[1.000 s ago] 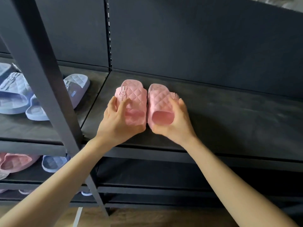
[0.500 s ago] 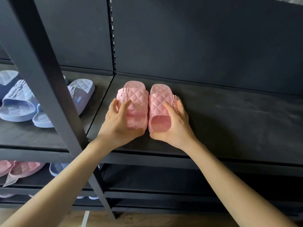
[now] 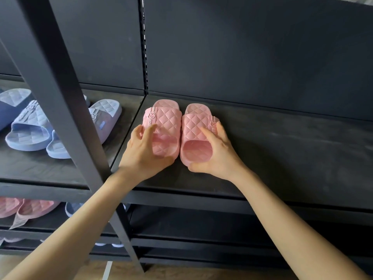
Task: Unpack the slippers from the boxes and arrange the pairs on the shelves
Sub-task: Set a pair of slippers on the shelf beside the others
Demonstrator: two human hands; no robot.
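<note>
Pair: the left pink quilted rubber slipper (image 3: 165, 122) and the right pink quilted rubber slipper (image 3: 198, 122) sit side by side and touching. Their toes point to the back wall, at the left end of a flat black shelf board (image 3: 282, 150).
Left hand: the left hand (image 3: 145, 156) curls round the outer side of its slipper, with fingers over the strap and thumb at the heel.
Right hand: the right hand (image 3: 216, 156) grips the other slipper, with fingers across the strap and thumb round the heel end.
Neighbours: 2 pale blue quilted slippers (image 3: 30, 128) lie in the next bay, past a black metal upright post (image 3: 60, 98). The left forearm passes just beside that post.
Risk 1: if a finger is hooked on a strap as the hands draw back, it would likely drag that slipper askew or toward the front edge.
Risk 2: the slippers look light, so uneven release could split the pair or turn 1 toe outward.
Risk 3: a careless pull-back could knock the left arm on the post and jolt the shelf.
</note>
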